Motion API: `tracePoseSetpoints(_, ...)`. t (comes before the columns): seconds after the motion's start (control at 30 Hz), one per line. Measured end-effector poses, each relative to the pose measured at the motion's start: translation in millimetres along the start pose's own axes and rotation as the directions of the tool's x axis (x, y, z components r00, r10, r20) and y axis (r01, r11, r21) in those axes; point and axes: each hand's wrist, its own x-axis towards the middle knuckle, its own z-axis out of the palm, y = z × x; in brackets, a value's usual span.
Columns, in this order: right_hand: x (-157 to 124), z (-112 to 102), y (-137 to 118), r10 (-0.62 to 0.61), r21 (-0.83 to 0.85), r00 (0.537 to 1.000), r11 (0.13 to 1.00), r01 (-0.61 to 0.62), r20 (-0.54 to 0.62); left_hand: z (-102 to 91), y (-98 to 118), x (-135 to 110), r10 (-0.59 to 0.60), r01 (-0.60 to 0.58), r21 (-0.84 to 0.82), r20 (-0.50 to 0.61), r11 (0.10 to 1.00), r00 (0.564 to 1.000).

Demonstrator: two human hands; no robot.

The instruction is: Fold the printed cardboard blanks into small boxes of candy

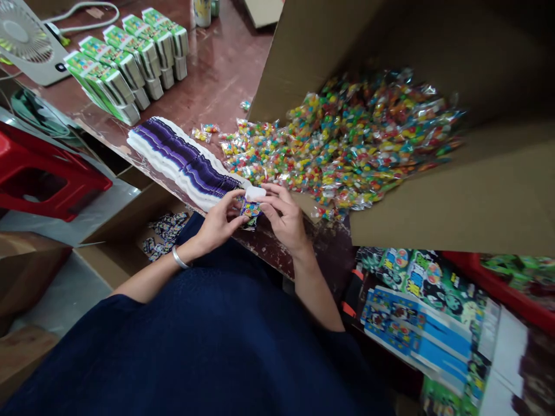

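Just over the table's front edge, a small printed candy box [250, 211] with a white flap at its top is between my two hands. My left hand [219, 225], with a silver bangle on the wrist, pinches the box from the left. The fingers of my right hand [284, 219] are closed at its white flap and right side. Beyond my left hand lies a long row of flat purple-and-white cartons [182, 159], overlapping one another. To its right spreads a heap of small clear bags of colourful candy [329, 144], spilling from a large cardboard box [416, 214] tipped on its side.
Bundled green cartons [125, 58] stand at the back left beside a white fan [32, 40]. Below the table at left, an open cardboard box [117, 254] holds several small printed packs [167, 231]. A red stool [47, 173] stands farther left. Printed cardboard sheets [416, 323] lie at the lower right.
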Motion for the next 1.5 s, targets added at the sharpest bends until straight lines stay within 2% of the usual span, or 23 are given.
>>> tracePoseSetpoints(0.1,-9,7,10,0.147,0.215,0.988,0.967,-0.134,-0.046,1.7,6,0,-0.021,0.019,-0.108,-0.017,0.994,1.0)
tracePoseSetpoints(0.17,-14,12,15,0.177,0.272,0.982,0.95,-0.151,-0.073,2.0,9,0,-0.008,0.007,-0.134,-0.008,0.991,1.0)
tracePoseSetpoints(0.3,-21,23,19,0.14,0.251,0.978,0.963,-0.098,-0.153,0.8,12,3,0.024,-0.018,-0.129,0.049,0.992,0.999)
tracePoseSetpoints(0.43,-23,26,17,0.121,0.101,0.981,0.989,-0.106,-0.151,-1.2,11,5,-0.02,0.033,-0.15,0.087,0.988,0.996)
tracePoseSetpoints(0.53,-20,25,15,0.043,-0.002,0.984,0.999,-0.044,-0.173,-1.6,12,6,-0.063,0.082,-0.164,0.119,0.983,0.991)
tracePoseSetpoints(0.6,-18,26,14,0.022,0.036,0.983,0.999,-0.015,-0.182,-1.4,12,6,-0.07,0.086,-0.165,0.104,0.983,0.992)
tracePoseSetpoints(0.7,-14,30,11,0.079,0.221,0.978,0.975,-0.035,-0.195,-0.6,11,8,-0.06,0.066,-0.191,0.04,0.979,0.997)
tracePoseSetpoints(0.8,-8,32,6,0.086,0.333,0.982,0.943,-0.026,-0.168,0.2,9,10,-0.056,0.055,-0.192,-0.001,0.98,0.998)
tracePoseSetpoints(0.9,-2,28,1,0.071,0.347,0.991,0.938,-0.028,-0.112,0.8,10,9,-0.03,0.027,-0.14,-0.026,0.99,0.999)
tracePoseSetpoints(1.07,8,19,0,0.245,0.281,0.969,0.932,-0.231,-0.017,0.8,14,5,0.038,-0.04,-0.029,-0.041,0.999,0.998)
tracePoseSetpoints(1.23,17,11,7,0.294,0.264,0.956,0.92,-0.289,0.022,-2.9,13,2,0.039,-0.038,-0.046,0.037,0.998,0.999)
tracePoseSetpoints(1.33,16,12,7,0.253,0.219,0.967,0.943,-0.251,0.02,-6.0,10,2,0.0,0.004,-0.076,0.054,0.997,0.999)
tracePoseSetpoints(1.5,3,19,0,0.076,0.154,0.997,0.985,-0.073,-0.013,-6.5,8,2,0.005,-0.005,-0.077,-0.001,0.997,1.0)
